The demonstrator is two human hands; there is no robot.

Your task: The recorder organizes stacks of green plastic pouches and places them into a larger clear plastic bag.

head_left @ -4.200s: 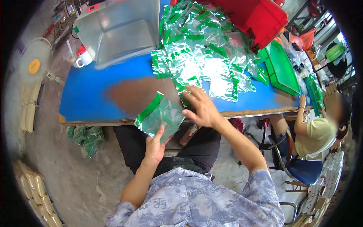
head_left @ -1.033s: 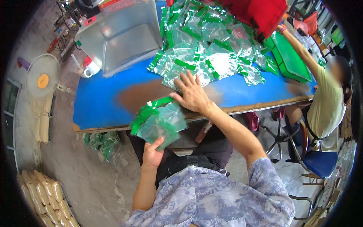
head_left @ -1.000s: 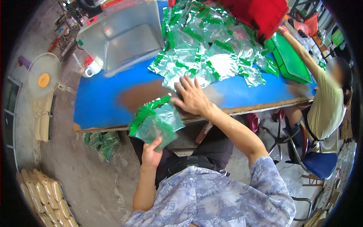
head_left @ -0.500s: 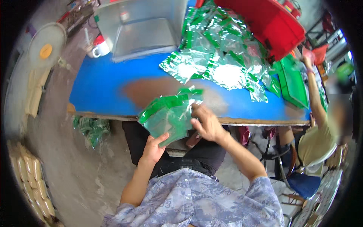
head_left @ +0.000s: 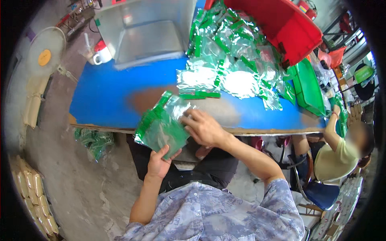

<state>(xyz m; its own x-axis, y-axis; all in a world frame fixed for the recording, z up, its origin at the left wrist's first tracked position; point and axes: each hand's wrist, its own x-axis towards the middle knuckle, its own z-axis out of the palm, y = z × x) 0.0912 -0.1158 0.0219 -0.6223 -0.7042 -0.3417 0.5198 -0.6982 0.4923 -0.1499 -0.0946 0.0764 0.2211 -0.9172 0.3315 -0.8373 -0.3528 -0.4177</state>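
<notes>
My left hand (head_left: 158, 160) grips the lower edge of a fanned stack of clear plastic bags (head_left: 161, 130) with green bands, thumb on top. The stack is held tilted over the table's front edge, above my lap. At its upper right edge is my right hand (head_left: 207, 129), fingers bent and closed on the edge of a bag; the fingertips are slightly blurred. Beyond my hands, a large heap of similar shiny bags (head_left: 245, 60) covers the far middle of the blue table (head_left: 100, 96). Some green-banded edges lie at the heap's front.
A clear plastic bin (head_left: 148, 40) and a white mug (head_left: 103, 55) with a red top stand at the far left. A red crate (head_left: 277, 24) and a green tray (head_left: 309, 88) flank the heap. A co-worker (head_left: 335, 158) sits at the right. More bags (head_left: 96, 142) hang below the table's left side.
The held stack and my right hand have shifted left. Green-banded edges now show at the heap's front. The co-worker's raised arm has come down, and the view has shifted slightly.
</notes>
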